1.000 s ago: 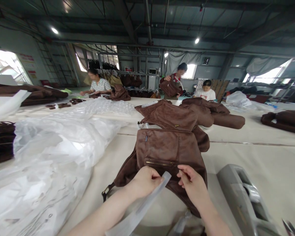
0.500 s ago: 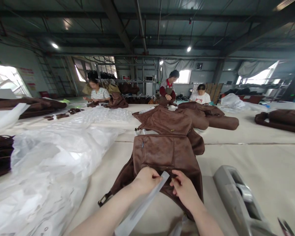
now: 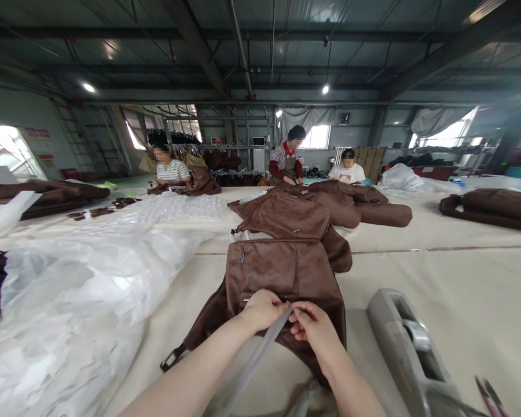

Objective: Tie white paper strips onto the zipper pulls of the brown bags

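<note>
A brown leather bag [image 3: 264, 266] lies on the pale table in front of me, its strap with a metal buckle reaching out to the lower left. Over its near edge, my left hand [image 3: 264, 310] is closed on a translucent plastic strip [image 3: 256, 362], which trails down toward me between my forearms. My right hand [image 3: 311, 323] pinches the strip's upper end, its fingertips meeting those of my left. What lies under the fingertips is hidden.
A grey tape dispenser [image 3: 410, 347] stands to the right, with scissors [image 3: 490, 397] beside it. Crumpled clear plastic bags [image 3: 87, 289] cover the left. More brown bags [image 3: 342, 208] lie beyond. Several people work across the table, among them a person in a striped shirt [image 3: 172, 169].
My right hand has moved left and closed on the strip's end; before, its fingers were apart from it. The strip has turned narrower to view. The whole view has shifted slightly.
</note>
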Available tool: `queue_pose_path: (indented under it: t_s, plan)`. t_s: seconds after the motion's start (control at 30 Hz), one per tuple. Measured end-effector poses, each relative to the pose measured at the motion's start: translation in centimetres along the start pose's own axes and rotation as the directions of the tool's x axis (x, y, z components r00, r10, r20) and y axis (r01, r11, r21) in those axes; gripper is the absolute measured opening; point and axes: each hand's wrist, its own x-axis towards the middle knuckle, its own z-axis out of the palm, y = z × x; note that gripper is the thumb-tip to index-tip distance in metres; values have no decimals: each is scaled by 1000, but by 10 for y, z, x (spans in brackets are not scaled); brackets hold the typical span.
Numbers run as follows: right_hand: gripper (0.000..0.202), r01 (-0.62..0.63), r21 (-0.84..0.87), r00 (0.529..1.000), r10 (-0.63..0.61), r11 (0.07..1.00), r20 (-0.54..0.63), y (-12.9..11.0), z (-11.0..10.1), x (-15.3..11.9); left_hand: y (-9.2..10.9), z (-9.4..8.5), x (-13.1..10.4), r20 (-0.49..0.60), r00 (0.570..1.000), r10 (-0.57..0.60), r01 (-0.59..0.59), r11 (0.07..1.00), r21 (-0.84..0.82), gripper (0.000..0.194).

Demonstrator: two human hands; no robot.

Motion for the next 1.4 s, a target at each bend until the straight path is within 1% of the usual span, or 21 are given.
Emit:
queue_pose_path:
  t_s: [0.03,0.13,0.23,0.3,0.43,0.53,0.6,0.73,0.83,0.9,0.93,1.0,1.03,1.1,1.13,1.17,1.23,1.3,1.4]
  plan:
    - [17,2,-28,1000,-2,1000,-14,1,1,1,-1,4,2,-20,1000,9,-9,999,-31,44]
    - [13,-4,-192,999,-3,981,-40,4,4,5,-8,14,6,-95,995,33,-47,988,-146,40]
    - [14,-82,-261,997,78,962,-24,5,6,12,-13,21,9,-147,988,39,-69,977,-204,38]
    - [17,-138,-236,990,139,962,-10,4,7,16,-15,24,12,-175,984,46,-84,973,-215,37]
    - [24,-240,-102,970,243,965,20,4,11,24,-14,30,17,-222,975,29,-87,963,-257,35]
    - [25,-242,-48,970,243,969,20,8,15,29,-14,32,18,-253,967,-6,-62,963,-261,34]
    - [23,-208,-48,978,209,977,2,11,17,31,-14,31,17,-242,970,2,-63,967,-246,32]
    - [21,-156,-65,988,156,986,-11,16,17,31,-17,25,14,-164,986,30,-69,969,-237,28]
    - [24,-173,-40,985,172,984,-19,15,16,30,-19,22,15,-145,989,12,-50,962,-269,26]
    - [23,-185,-24,982,184,982,-30,14,16,30,-18,23,15,-134,991,6,-40,967,-253,24]
    - [22,-184,-22,982,184,983,-34,14,16,30,-17,23,15,-136,991,1,-32,975,-220,23]
    - [20,-174,-26,984,173,984,-35,14,16,30,-15,24,12,-194,981,23,-41,995,-90,20]
    - [19,-163,-26,986,162,986,-33,14,16,30,-12,25,10,-240,969,67,-68,998,2,19]
    - [19,-130,-20,991,129,991,-39,16,17,31,-7,25,5,-301,931,206,-150,968,200,19]
    - [19,-108,-17,993,108,994,-46,16,17,31,-4,25,2,-295,913,283,-198,937,287,19]
    - [19,-89,-15,994,88,996,-58,17,18,31,-1,25,-2,-264,900,347,-242,902,358,19]
    - [18,-65,-18,994,64,998,-85,19,19,32,5,27,-8,-173,890,422,-305,833,462,18]
    - [17,-64,-7,993,63,998,-100,19,19,32,11,30,-14,-104,890,443,-324,778,538,18]
    - [18,-76,48,993,80,996,-87,17,18,31,18,39,-20,-70,897,436,-299,717,629,21]
